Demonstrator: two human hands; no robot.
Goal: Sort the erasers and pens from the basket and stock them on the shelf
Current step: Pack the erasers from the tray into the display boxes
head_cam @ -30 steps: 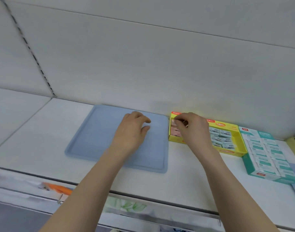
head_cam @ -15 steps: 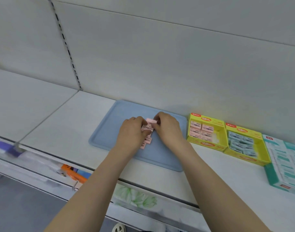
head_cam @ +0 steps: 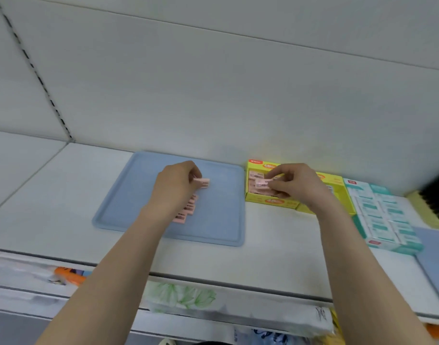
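Spanning the view, the white shelf [head_cam: 64, 195] carries a blue tray [head_cam: 128, 200], a green box [head_cam: 377, 215] at the right and a yellow box [head_cam: 270, 201] between them. The left hand [head_cam: 174, 188] grips a small pink stack [head_cam: 202, 183] of erasers over the tray, above a row of erasers [head_cam: 188, 210] lying on it. The right hand [head_cam: 293, 183] pinches a single eraser [head_cam: 262, 183] over the yellow box's left compartment, which holds more pink ones.

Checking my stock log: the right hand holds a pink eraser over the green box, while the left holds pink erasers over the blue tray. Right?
No: the head view shows the right hand holding its pink eraser over the yellow box, not a green one. The rest stands.
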